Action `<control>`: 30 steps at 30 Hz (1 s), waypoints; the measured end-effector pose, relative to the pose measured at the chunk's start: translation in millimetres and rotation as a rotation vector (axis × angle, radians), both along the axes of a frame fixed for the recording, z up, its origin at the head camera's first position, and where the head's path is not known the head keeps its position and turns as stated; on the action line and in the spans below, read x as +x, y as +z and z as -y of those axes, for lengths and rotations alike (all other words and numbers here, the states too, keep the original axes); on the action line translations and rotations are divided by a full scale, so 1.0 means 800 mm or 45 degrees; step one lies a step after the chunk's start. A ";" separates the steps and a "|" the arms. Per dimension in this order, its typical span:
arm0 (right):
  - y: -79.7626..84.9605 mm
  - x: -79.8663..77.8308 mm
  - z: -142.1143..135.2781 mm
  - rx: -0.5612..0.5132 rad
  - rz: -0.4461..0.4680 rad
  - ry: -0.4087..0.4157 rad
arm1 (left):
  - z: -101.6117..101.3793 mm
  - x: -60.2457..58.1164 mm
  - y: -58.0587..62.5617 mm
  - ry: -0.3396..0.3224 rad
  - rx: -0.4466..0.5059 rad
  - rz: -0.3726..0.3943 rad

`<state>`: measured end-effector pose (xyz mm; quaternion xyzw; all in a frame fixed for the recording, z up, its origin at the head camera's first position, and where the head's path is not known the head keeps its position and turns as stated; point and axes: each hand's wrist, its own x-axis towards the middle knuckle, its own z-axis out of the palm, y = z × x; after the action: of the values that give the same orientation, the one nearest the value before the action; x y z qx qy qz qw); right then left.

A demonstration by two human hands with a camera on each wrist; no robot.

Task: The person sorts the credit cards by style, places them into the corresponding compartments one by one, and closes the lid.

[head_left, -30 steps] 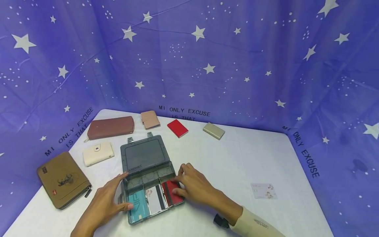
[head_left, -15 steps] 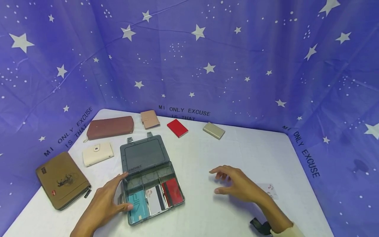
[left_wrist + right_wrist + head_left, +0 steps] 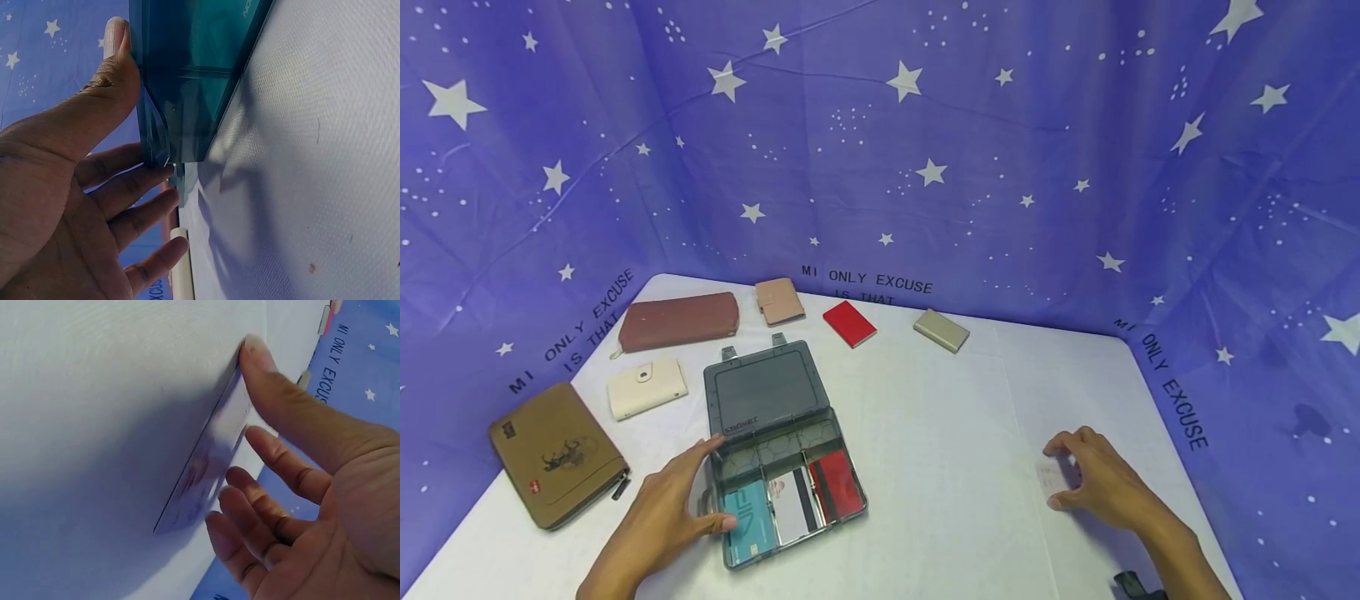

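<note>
An open grey translucent plastic box (image 3: 767, 433) with compartments stands left of centre in the head view. It holds a teal card (image 3: 749, 521), a white card (image 3: 792, 505) and a red card (image 3: 837, 485). My left hand (image 3: 662, 508) rests against the box's left side, thumb over the rim and the other fingers loosely extended along its outside. On the right, my right hand (image 3: 1105, 479) reaches over a pale printed card (image 3: 206, 462) lying on the table. Its thumb touches one edge while its fingertips are at the opposite edge; it partly hides the card.
Along the back are a long brown wallet (image 3: 680, 322), a pink wallet (image 3: 780, 302), a red card holder (image 3: 850, 324) and a gold case (image 3: 942, 331). At left lie a cream wallet (image 3: 647, 389) and an olive zip pouch (image 3: 560, 457). A starry purple curtain (image 3: 880, 150) surrounds the table.
My right hand has left the red card in the box and moved right across the table to the pale card. The left hand has stayed at the box.
</note>
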<state>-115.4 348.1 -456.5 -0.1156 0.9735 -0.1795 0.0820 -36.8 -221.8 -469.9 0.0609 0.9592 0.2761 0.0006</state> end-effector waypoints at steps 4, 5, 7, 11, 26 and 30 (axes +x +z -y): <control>-0.005 -0.004 0.002 -0.020 -0.021 0.018 | 0.000 0.000 0.000 -0.001 0.004 0.004; -0.005 -0.005 0.005 -0.046 -0.006 0.027 | 0.000 0.000 0.000 -0.001 0.005 0.005; -0.007 -0.009 0.012 -0.112 0.029 0.062 | 0.000 -0.001 0.000 0.000 0.009 0.008; -0.010 -0.014 0.036 -0.297 0.116 0.185 | 0.000 -0.002 -0.001 0.001 0.012 0.015; 0.018 -0.023 0.196 -0.873 0.221 0.470 | 0.000 0.000 -0.003 0.010 0.002 -0.003; 0.021 -0.018 0.247 -0.967 0.252 0.423 | -0.001 0.001 -0.003 0.004 0.001 -0.018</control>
<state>-130.1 150.4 -439.7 -0.2751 0.7939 -0.5199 0.1543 -36.4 -220.9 -472.5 0.0613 0.9591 0.2762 -0.0066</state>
